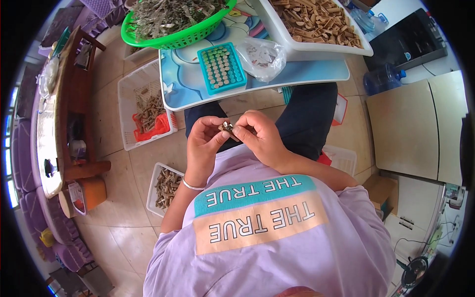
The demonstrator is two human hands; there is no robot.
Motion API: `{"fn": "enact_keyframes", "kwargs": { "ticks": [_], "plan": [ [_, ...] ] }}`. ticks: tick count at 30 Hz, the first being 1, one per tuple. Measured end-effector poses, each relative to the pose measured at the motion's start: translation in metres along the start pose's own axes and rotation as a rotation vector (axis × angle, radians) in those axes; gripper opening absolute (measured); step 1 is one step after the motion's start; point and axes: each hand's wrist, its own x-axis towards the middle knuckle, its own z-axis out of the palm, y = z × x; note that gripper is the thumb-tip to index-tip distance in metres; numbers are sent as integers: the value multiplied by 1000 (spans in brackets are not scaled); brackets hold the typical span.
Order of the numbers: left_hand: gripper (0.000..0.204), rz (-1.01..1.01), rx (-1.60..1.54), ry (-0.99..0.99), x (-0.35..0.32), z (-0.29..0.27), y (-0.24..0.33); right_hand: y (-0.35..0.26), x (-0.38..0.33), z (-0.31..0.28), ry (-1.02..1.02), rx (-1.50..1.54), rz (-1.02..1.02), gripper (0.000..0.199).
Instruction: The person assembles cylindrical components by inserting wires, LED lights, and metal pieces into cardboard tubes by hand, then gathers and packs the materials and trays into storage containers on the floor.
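Observation:
Between the fingertips of both hands, above my lap, is a small brown wooden-looking piece [234,136] with a shiny metal bit on it. My left hand [204,138] pinches its left end. My right hand [261,138] grips it from the other side, covering part of it. Its exact kind is too small to make out. Just beyond, a teal tray [240,88] with rows of small round discs sits on the blue patterned table [179,94]. Beside that tray lies a clear plastic bag [271,73] holding small pale and shiny bits.
On the table stand a green basket [195,37] of metal strips and a white tub [341,50] of curved wooden pieces. A white crate [126,106] and a smaller white tray [152,190], both with brown pieces, rest on the floor to the left. Cabinets [403,131] stand right.

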Motion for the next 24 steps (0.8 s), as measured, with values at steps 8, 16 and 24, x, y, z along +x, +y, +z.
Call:
{"fn": "enact_keyframes", "kwargs": {
  "ticks": [8, 16, 24],
  "plan": [
    [31, 77, 50, 10, -8, 9, 5, -9, -5, 2, 34, -52, -22, 11],
    [31, 55, 196, -35, 6, -1, -1, -4, 7, -11, -42, -213, -114, 9],
    [30, 73, 307, -86, 22, 5, 5, -5, 12, -19, 15, -224, -104, 7]
  ]
}}
